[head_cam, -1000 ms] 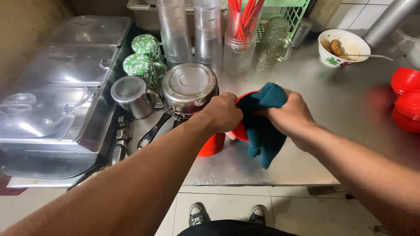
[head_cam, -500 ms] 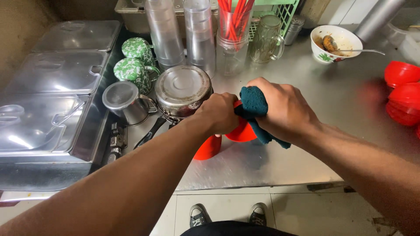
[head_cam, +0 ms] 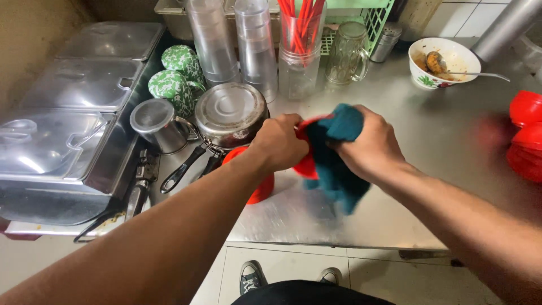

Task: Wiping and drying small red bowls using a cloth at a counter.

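Observation:
My left hand (head_cam: 279, 142) grips the rim of a red plastic bowl (head_cam: 305, 162) held above the steel counter (head_cam: 429, 186). My right hand (head_cam: 370, 148) presses a teal cloth (head_cam: 333, 169) against the bowl, and the cloth hangs down below my fingers. Most of the bowl is hidden behind both hands and the cloth. A second red bowl (head_cam: 255, 179) rests on the counter just under my left wrist.
A lidded steel pot (head_cam: 228, 114) and a small steel cup (head_cam: 153, 121) stand left of my hands. Behind are stacked clear tumblers (head_cam: 254, 45), red straws (head_cam: 299, 34), a glass mug (head_cam: 345, 53) and a dirty bowl with spoon (head_cam: 443, 62). Red bowls (head_cam: 525, 135) sit at right; lidded steel trays (head_cam: 62, 135) at left.
My right hand has turned the cloth round the bowl and shifted slightly right; more cloth now hangs below. The view has dropped a little toward the counter.

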